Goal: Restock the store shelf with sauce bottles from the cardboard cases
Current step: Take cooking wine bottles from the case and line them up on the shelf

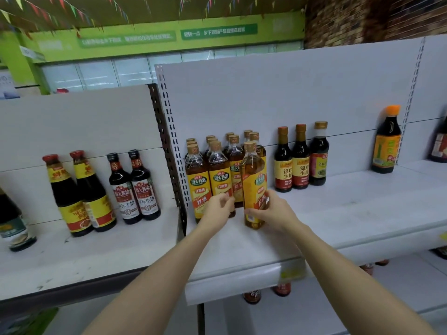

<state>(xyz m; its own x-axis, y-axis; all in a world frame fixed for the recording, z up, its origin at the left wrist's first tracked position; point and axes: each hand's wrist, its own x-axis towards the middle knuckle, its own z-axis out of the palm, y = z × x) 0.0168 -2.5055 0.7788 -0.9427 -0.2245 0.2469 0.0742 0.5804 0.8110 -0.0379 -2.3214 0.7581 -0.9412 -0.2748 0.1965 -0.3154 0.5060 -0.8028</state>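
Observation:
My right hand (271, 211) grips an amber cooking-wine bottle (252, 180) with a yellow label and gold cap, standing tilted at the front right of a block of several like bottles (212, 172) on the white shelf (350, 213). My left hand (219, 206) reaches in beside it, with loosely curled fingers touching the lower front of a bottle in the front row. No cardboard case is in view.
Three dark soy-sauce bottles (300, 158) stand right of the block, and an orange-capped bottle (385, 141) further right. On the left shelf bay (84, 250) stand two red-capped bottles (79, 192) and two dark soy bottles (135, 187). Red caps show on the shelf below.

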